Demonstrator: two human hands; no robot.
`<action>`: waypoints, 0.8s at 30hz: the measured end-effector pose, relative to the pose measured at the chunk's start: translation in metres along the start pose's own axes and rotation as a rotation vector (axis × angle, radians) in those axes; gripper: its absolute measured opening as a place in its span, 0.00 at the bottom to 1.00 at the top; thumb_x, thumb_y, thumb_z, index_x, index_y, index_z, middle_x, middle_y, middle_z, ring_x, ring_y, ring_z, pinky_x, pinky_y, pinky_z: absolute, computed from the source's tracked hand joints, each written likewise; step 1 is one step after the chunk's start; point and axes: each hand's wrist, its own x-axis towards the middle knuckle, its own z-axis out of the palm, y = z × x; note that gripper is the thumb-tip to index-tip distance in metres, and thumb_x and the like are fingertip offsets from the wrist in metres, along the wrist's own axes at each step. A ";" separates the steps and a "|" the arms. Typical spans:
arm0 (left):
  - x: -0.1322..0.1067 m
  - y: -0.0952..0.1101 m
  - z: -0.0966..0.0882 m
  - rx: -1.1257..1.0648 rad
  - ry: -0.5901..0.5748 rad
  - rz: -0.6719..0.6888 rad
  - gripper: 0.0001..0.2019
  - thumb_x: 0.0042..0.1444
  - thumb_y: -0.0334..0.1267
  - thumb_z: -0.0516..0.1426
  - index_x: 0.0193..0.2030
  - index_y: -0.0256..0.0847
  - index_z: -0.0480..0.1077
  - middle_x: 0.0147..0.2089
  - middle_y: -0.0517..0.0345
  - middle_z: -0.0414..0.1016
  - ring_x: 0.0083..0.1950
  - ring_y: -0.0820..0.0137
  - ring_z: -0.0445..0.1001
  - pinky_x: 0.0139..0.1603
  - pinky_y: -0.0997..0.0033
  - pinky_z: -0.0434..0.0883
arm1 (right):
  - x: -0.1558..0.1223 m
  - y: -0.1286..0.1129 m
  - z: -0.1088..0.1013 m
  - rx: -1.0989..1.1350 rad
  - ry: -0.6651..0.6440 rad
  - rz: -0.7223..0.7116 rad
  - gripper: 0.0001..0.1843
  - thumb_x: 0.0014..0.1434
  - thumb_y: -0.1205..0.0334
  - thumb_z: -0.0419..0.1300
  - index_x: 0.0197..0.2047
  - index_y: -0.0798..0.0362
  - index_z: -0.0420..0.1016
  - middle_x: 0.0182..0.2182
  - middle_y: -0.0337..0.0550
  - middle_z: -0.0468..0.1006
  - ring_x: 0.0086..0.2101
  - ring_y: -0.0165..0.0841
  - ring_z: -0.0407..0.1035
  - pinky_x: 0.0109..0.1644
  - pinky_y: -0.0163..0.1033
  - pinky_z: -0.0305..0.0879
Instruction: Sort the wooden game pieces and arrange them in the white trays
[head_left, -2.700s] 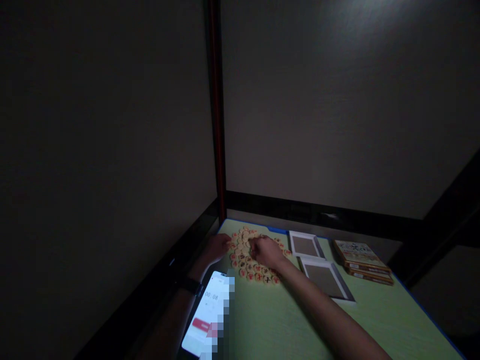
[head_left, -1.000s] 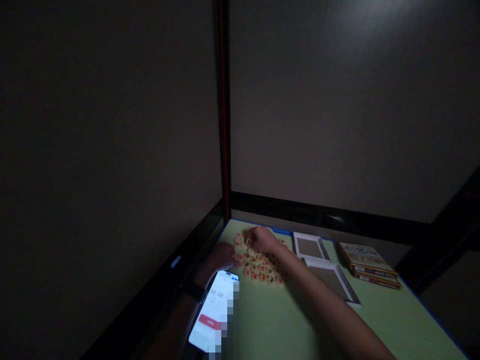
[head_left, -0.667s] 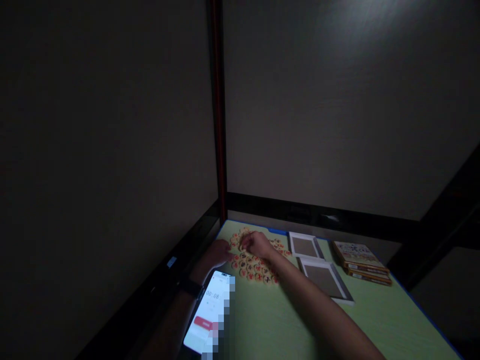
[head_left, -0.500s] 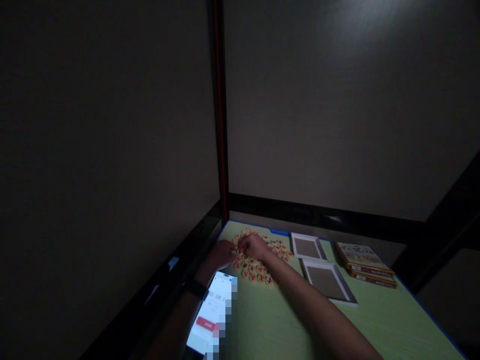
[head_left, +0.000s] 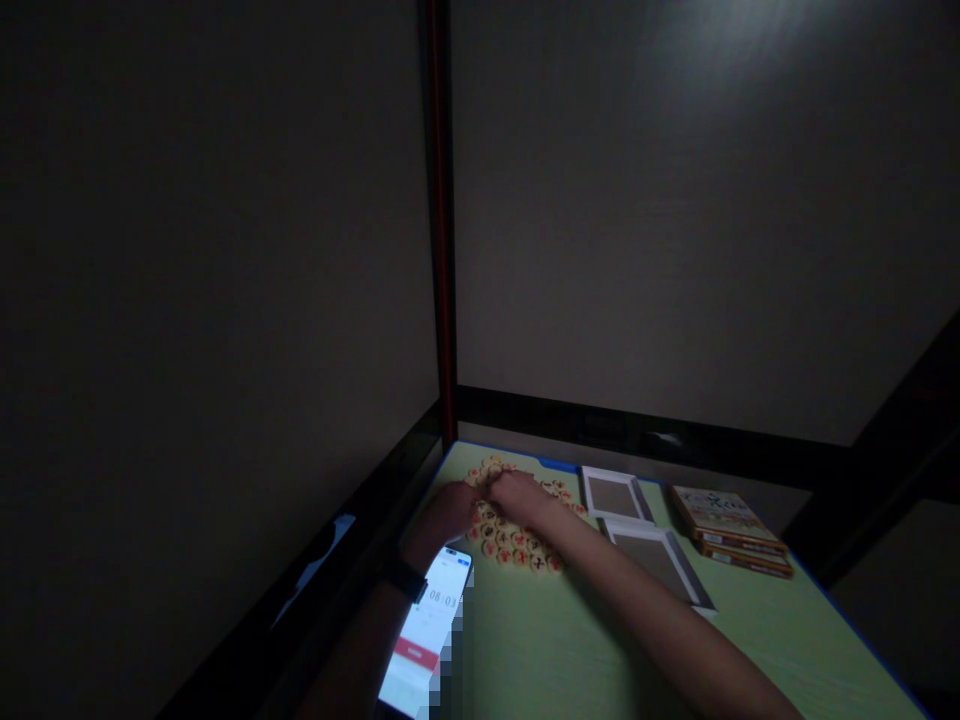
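- Desk (head_left: 547, 640): pale green top, blue rim.
- Smartphone (head_left: 426, 635): lit, by the desk's left edge, timer screen with red button; left wrist covers part, right side pixelated. Can't tell if it lies fully on the desktop.
- Dark wristwatch (head_left: 406, 580) on left wrist, overlapping the phone in view.
- Xiangqi pieces (head_left: 521, 557): pale wooden discs, packed flat toward the desk's far left corner; nearest rows face up, red and black characters. Some hidden under the hands.
- Left hand (head_left: 452, 508): at left side of the pieces, back of hand up, fingertips hidden; can't tell if it grips one.
- Right hand (head_left: 523, 497): over the middle of the pieces, fingers curled, tips next to left hand's. Can't tell if hands touch or if a piece is pinched.
- Near white-rimmed tray (head_left: 660, 560): right of the pieces, partly behind right forearm.
- Game boxes (head_left: 727, 518): stacked near the desk's right edge, printed covers.
- Far white-rimmed tray (head_left: 615, 496): just beyond the near one, at the desk's far edge.
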 end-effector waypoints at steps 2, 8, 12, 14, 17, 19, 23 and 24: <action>0.000 0.000 0.000 0.017 -0.005 -0.011 0.13 0.56 0.28 0.51 0.34 0.37 0.78 0.37 0.47 0.80 0.40 0.64 0.76 0.42 0.69 0.67 | 0.001 -0.003 0.001 -0.008 -0.013 -0.011 0.16 0.57 0.75 0.55 0.42 0.58 0.82 0.44 0.60 0.82 0.47 0.46 0.75 0.48 0.42 0.68; 0.000 -0.003 0.003 0.046 -0.025 -0.015 0.13 0.56 0.28 0.50 0.33 0.36 0.77 0.37 0.48 0.80 0.39 0.65 0.75 0.41 0.70 0.66 | 0.002 0.009 0.003 0.082 0.015 -0.023 0.18 0.56 0.75 0.55 0.45 0.54 0.81 0.45 0.54 0.82 0.47 0.42 0.76 0.46 0.38 0.66; -0.001 -0.003 0.003 0.047 -0.031 -0.008 0.13 0.57 0.29 0.50 0.32 0.37 0.76 0.35 0.50 0.79 0.38 0.67 0.75 0.40 0.71 0.65 | 0.002 0.022 0.007 0.196 0.031 -0.015 0.19 0.52 0.76 0.57 0.43 0.52 0.81 0.39 0.42 0.84 0.40 0.33 0.77 0.40 0.31 0.65; -0.001 -0.003 0.003 0.050 -0.027 -0.007 0.13 0.57 0.30 0.50 0.31 0.37 0.76 0.34 0.50 0.79 0.38 0.67 0.74 0.40 0.71 0.65 | 0.003 0.027 0.010 0.238 0.032 -0.007 0.18 0.50 0.77 0.58 0.40 0.53 0.83 0.35 0.40 0.85 0.36 0.31 0.78 0.37 0.29 0.65; 0.000 -0.003 0.004 0.048 -0.024 -0.007 0.12 0.57 0.30 0.50 0.31 0.37 0.76 0.35 0.50 0.79 0.38 0.67 0.74 0.40 0.71 0.65 | 0.004 0.032 0.014 0.271 0.053 -0.003 0.17 0.48 0.77 0.58 0.36 0.53 0.84 0.33 0.40 0.85 0.35 0.31 0.77 0.38 0.31 0.66; 0.001 -0.004 0.006 0.042 -0.019 -0.004 0.12 0.57 0.30 0.50 0.31 0.37 0.76 0.36 0.49 0.79 0.38 0.67 0.74 0.40 0.71 0.65 | 0.005 0.034 0.017 0.279 0.069 -0.004 0.18 0.46 0.78 0.58 0.33 0.52 0.85 0.32 0.40 0.85 0.35 0.33 0.77 0.39 0.32 0.66; 0.002 -0.007 0.009 0.037 -0.010 -0.001 0.12 0.57 0.29 0.51 0.31 0.36 0.76 0.36 0.49 0.79 0.38 0.66 0.74 0.39 0.70 0.64 | 0.005 0.036 0.022 0.277 0.073 -0.002 0.19 0.43 0.80 0.57 0.30 0.51 0.85 0.30 0.39 0.84 0.34 0.33 0.77 0.39 0.32 0.65; 0.003 -0.008 0.009 0.036 -0.008 0.000 0.12 0.57 0.29 0.51 0.31 0.36 0.76 0.36 0.49 0.79 0.38 0.66 0.74 0.39 0.70 0.64 | 0.005 0.037 0.021 0.275 0.074 0.000 0.19 0.43 0.80 0.57 0.30 0.51 0.85 0.30 0.39 0.84 0.35 0.32 0.77 0.40 0.31 0.65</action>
